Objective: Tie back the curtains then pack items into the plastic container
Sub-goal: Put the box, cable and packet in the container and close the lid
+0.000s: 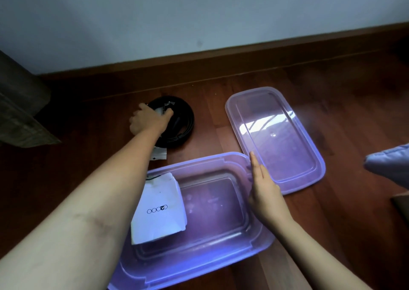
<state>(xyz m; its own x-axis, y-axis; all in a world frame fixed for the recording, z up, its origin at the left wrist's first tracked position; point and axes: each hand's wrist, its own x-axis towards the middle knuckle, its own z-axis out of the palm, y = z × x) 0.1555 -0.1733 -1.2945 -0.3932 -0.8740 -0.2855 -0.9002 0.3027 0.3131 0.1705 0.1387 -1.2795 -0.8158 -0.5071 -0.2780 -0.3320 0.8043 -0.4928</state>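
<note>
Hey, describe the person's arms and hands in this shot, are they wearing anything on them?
Both forearms are bare up to the picture's edge: no sleeves show. The left hand and right hand wear no gloves, and no rings, watch or bracelets are visible. The left forearm has a faint line-like mark across it.

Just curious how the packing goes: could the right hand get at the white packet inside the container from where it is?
Probably yes. The right hand rests flat on the open plastic container's rim, the lid lies off to the side, and nothing covers the white packet.
</note>
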